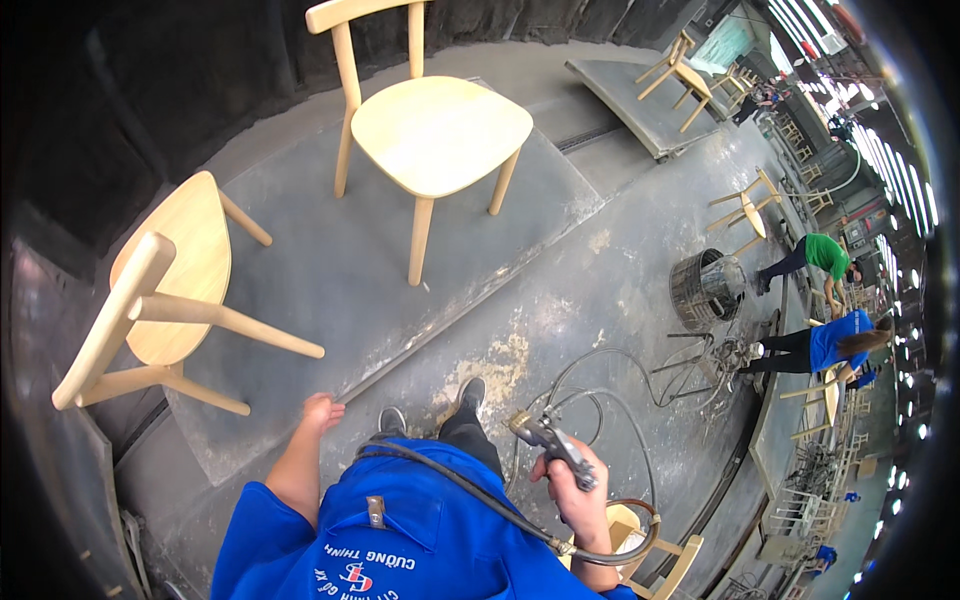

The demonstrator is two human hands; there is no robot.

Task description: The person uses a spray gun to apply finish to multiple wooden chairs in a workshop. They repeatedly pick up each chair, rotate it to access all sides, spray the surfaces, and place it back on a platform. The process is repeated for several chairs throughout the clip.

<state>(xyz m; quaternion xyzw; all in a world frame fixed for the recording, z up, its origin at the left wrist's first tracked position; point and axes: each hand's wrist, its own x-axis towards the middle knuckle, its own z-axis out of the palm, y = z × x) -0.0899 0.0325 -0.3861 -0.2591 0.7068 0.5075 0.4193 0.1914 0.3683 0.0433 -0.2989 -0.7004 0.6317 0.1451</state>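
Grey, paint-stained workshop floor [600, 290] carries a raised platform [330, 270] with two pale wooden chairs. A spray gun [555, 448] is gripped in the right hand [575, 490], lowered beside the platform; the left hand [322, 410] hangs loosely curled, holding nothing. Spraying seems paused; the gun would need raising toward the upright chair [430, 130].

Blue short-sleeved shirt [400, 530], dark trousers [468, 435], grey shoes [471, 392]
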